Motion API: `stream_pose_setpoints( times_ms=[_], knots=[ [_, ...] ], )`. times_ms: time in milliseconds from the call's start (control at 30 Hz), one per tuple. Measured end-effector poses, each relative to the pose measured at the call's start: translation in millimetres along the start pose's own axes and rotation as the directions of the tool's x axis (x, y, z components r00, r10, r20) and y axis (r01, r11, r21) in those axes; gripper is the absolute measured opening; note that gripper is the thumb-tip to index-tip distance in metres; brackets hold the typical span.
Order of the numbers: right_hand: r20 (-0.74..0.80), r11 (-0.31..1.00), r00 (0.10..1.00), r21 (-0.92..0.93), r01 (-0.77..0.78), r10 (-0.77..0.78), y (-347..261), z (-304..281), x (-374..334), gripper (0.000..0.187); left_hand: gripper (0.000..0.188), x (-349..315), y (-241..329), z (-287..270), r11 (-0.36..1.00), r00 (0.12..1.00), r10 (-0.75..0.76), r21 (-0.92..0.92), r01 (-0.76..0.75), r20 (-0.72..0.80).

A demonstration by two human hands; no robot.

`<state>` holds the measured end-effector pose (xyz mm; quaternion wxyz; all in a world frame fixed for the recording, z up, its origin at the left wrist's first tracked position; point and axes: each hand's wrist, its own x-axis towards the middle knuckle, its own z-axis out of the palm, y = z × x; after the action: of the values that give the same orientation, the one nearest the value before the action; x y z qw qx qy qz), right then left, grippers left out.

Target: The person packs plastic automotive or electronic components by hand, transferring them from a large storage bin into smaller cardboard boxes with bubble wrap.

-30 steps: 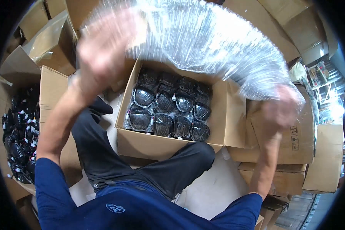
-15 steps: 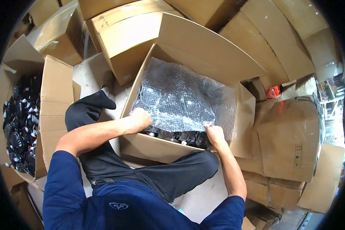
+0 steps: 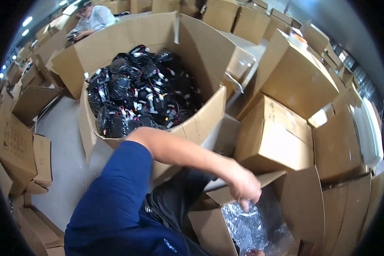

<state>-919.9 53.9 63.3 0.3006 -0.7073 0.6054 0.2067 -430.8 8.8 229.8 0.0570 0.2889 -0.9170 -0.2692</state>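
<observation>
A sheet of clear bubble wrap (image 3: pixel 254 224) lies in an opened cardboard box (image 3: pixel 301 200) at the lower right. My left hand (image 3: pixel 245 185) hangs over the wrap by the box's left wall, fingers bent downward and slightly blurred. Whether those fingertips pinch the sheet cannot be made out. At the bottom edge of the picture a small part of my right hand (image 3: pixel 255 252) shows, closed at the edge of the wrap. The rest of that hand is cut off. Most of what lies under the wrap is hidden.
Ahead stands a large open carton (image 3: pixel 200 123) full of black plastic-wrapped parts (image 3: pixel 147 91) with wires and white connectors. Stacked closed boxes (image 3: pixel 281 136) rise at the right. Flattened cardboard (image 3: pixel 13 149) lies left. Another person (image 3: pixel 94 19) is at the far left.
My view has swung left and up, bringing the big carton of wrapped parts to the centre. The bubble-wrapped box now sits lower right. My left hand has lifted off its former corner of the wrap.
</observation>
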Motion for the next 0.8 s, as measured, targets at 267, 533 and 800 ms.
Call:
stream_pose_setpoints(
  times_ms=[267,533,800],
  knots=[
    [-0.043,0.952,0.999,0.304,0.014,-0.001,56,39,16,0.047,0.059,-356,-240,-49,0.070,0.145,-0.884,0.182,0.981,-0.444],
    [0.034,0.956,0.993,0.268,-0.120,0.115,58,51,-10,0.050,0.062,-444,-364,7,-0.164,0.475,-0.558,0.652,0.740,-0.680],
    [0.011,0.963,0.968,0.103,-0.250,0.250,53,53,-9,0.037,0.044,-422,-402,-33,0.048,0.558,-0.634,0.693,0.719,-0.536]
  ],
)
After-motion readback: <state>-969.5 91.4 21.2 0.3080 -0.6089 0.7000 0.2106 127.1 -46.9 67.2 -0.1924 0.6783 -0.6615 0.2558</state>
